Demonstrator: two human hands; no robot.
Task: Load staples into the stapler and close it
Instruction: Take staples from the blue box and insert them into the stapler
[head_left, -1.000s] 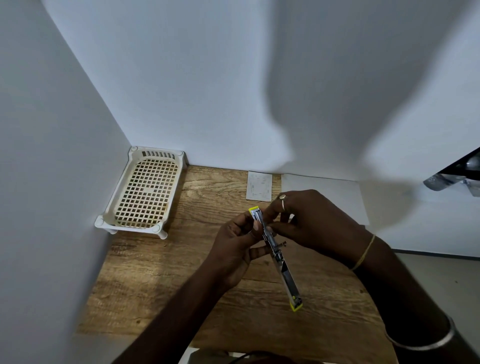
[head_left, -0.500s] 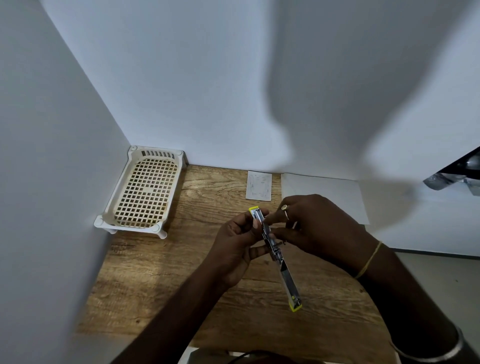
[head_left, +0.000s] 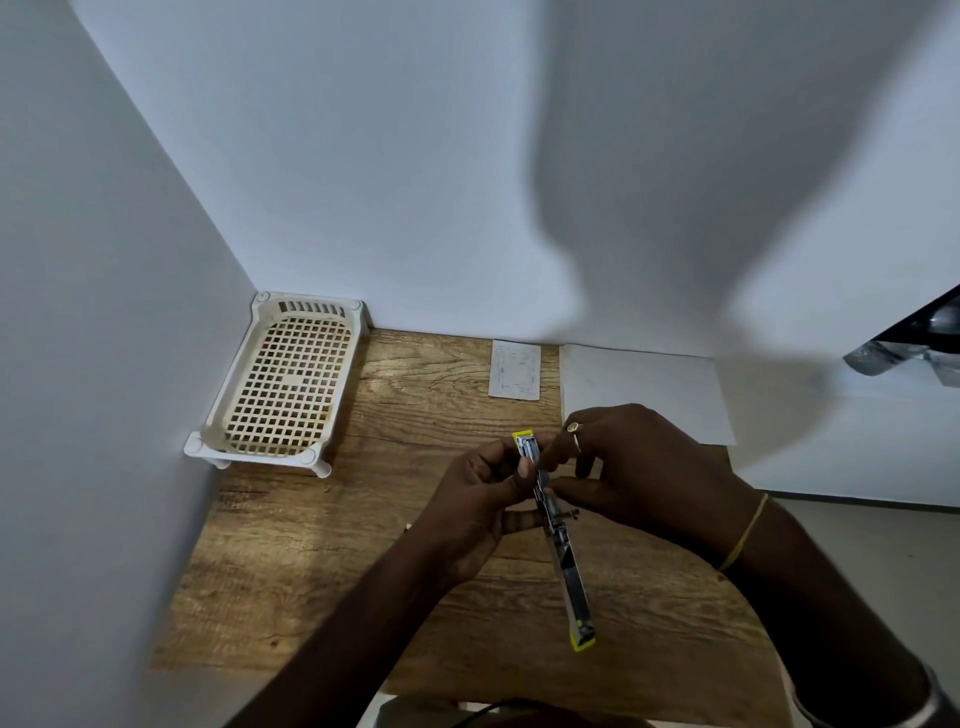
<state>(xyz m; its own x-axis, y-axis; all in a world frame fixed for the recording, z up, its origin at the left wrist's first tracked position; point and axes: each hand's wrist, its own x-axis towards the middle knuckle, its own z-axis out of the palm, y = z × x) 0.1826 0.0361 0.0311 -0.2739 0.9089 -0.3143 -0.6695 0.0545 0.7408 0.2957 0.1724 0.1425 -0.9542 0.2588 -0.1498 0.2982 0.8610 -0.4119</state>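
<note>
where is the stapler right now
In the head view the stapler, opened out long, is held above the wooden table near centre, its far half between the left hand and the right hand.

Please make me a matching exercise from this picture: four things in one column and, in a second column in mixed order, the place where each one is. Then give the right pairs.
Things
1. stapler
2. basket
3. card
4. sheet

Places
A. flat at the far right of the table
B. in the table's far left corner
C. held above the table by the left hand and the right hand
D. flat at the table's back edge, between basket and sheet

Pairs: 1-C, 2-B, 3-D, 4-A
</note>
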